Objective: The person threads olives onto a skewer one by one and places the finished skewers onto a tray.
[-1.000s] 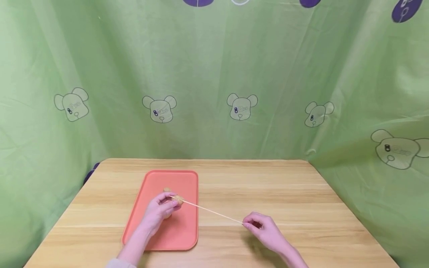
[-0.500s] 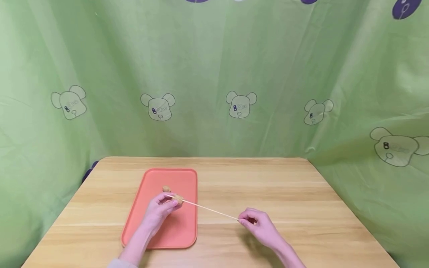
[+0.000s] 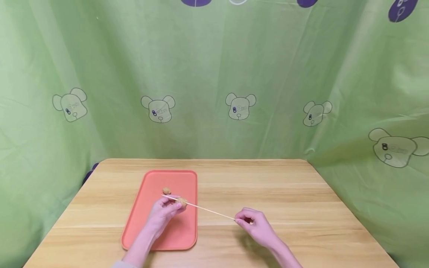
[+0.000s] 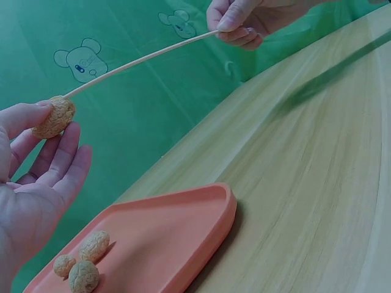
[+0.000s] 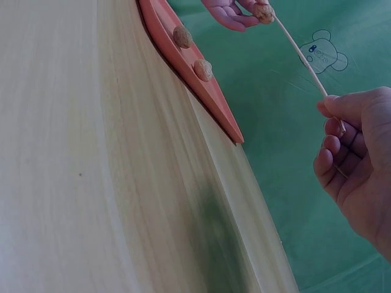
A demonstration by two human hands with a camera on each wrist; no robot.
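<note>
A rough light-brown ball (image 3: pixel 182 202), resembling a meatball, is threaded on a thin wooden skewer (image 3: pixel 209 211). My left hand (image 3: pixel 161 216) pinches this ball between thumb and fingers above the tray. The skewer's tip sticks out of the ball's left side. At the other end, my right hand (image 3: pixel 258 227) pinches the skewer with thumb and forefinger. In the left wrist view, three more balls rest on the tray: a larger one (image 4: pixel 95 245), a darker one (image 4: pixel 84 276) and a small one (image 4: pixel 63 265). My left hand hides most of them from the head view.
The coral-pink tray (image 3: pixel 181 179) lies on the left half of the wooden table (image 3: pixel 268 182). Green curtains (image 3: pixel 201 67) with bear drawings surround the table's back and sides.
My right hand has moved left, bringing the skewer with it. More of the skewer's tip now shows beyond the ball. My left hand has shifted slightly right and keeps its pinch on the ball.
</note>
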